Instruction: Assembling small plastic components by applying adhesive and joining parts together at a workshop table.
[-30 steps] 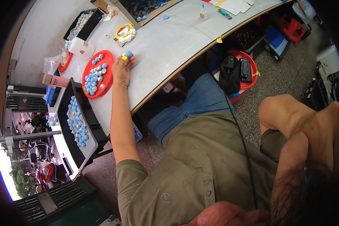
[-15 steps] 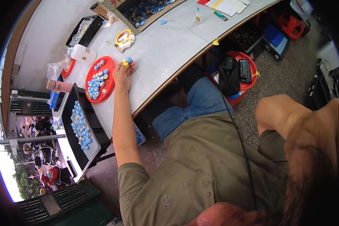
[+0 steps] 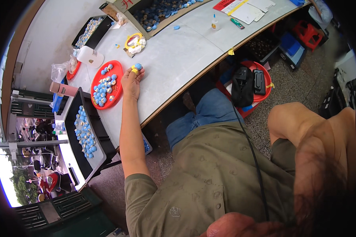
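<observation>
My left hand (image 3: 131, 86) is raised over the near left part of the grey table. Its fingers are closed on a small blue rounded piece (image 3: 138, 66). Yellow shows just below the blue; whether it belongs to the piece or covers a fingertip, I cannot tell. Beside this hand, on its left, lies a red round tray (image 3: 118, 96) with several blue and whitish pieces (image 3: 103, 87). My right arm (image 3: 290, 118) is bent up at the right, and its hand is out of sight.
A black bin with blue pieces (image 3: 85, 134) stands at the table's left end. Behind the red tray are a white jug (image 3: 90, 57) and a yellow tape roll (image 3: 132, 40). A wooden-sided box (image 3: 140, 27) of blue pieces, a glue bottle (image 3: 214, 24) and papers (image 3: 251, 11) lie farther back.
The view has shifted slightly, so the table and its things sit a little lower and farther right. My left hand keeps the blue piece, which is turned a little. My right arm stays bent.
</observation>
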### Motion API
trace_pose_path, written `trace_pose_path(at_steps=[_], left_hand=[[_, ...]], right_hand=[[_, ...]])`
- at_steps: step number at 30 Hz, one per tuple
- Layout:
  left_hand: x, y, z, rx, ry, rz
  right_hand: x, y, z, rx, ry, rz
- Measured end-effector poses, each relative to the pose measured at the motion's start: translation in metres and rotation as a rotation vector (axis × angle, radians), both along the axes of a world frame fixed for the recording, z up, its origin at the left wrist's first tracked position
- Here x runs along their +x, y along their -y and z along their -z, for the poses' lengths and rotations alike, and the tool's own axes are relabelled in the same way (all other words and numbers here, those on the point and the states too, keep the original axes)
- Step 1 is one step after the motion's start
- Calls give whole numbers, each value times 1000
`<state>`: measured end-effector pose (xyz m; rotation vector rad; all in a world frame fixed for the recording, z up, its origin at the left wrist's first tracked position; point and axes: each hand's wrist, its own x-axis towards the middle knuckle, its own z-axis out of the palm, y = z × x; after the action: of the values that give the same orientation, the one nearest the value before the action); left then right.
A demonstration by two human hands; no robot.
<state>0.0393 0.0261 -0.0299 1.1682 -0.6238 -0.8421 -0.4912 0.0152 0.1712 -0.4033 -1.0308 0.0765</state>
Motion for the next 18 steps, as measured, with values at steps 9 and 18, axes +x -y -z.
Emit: trace_pose_path(at_steps=[9,18], left_hand=[[4,-4,-1,-13,-23,-1],[6,-3,4,-42,-43,20]], right_hand=[[-68,2,20,55,-97,4],[-17,5,7,76,-173,43]])
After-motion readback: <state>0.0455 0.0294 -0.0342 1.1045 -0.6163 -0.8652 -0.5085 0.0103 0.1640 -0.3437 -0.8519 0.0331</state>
